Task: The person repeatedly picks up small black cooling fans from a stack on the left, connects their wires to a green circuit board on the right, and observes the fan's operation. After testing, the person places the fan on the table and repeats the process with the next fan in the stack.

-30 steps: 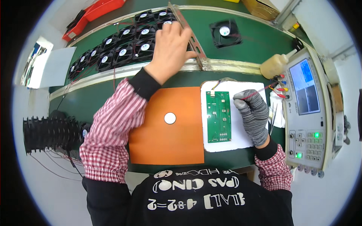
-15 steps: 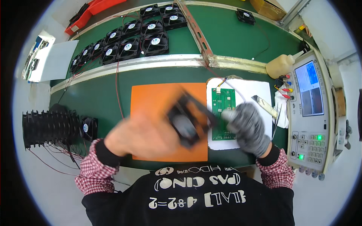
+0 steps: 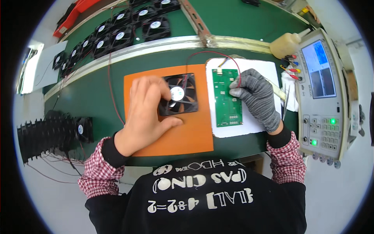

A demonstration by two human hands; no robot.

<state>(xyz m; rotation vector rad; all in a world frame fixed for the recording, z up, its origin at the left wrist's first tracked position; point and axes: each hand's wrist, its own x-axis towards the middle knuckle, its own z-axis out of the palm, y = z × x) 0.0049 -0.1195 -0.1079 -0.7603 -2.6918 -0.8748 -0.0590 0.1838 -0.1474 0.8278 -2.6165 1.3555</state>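
A black cooling fan (image 3: 189,93) with a round white label lies on the orange mat (image 3: 175,138). My bare left hand (image 3: 146,105) is at its left side, fingers bent over the frame and hub, thumb by the lower edge. From the fan a thin red wire (image 3: 212,52) arcs over to my right hand (image 3: 257,97), which wears a grey glove. Thumb and forefinger are pinched on the wire's end above the green circuit board (image 3: 225,111); the tip itself is hidden. The board lies on a white pad (image 3: 255,128), with coloured leads plugged in at its far end.
Several black fans (image 3: 120,36) stand beyond the pale rail (image 3: 156,46). A row of stacked fans (image 3: 48,134) is at the left. On the right are a test instrument (image 3: 321,97) with a lit screen, a squeeze bottle (image 3: 285,45), tweezers (image 3: 287,99) and a white cloth (image 3: 289,84).
The fan, blurred in the air before, now rests on the mat by my left hand. My right fingers now pinch its wire above the board. The whole view has shifted slightly.
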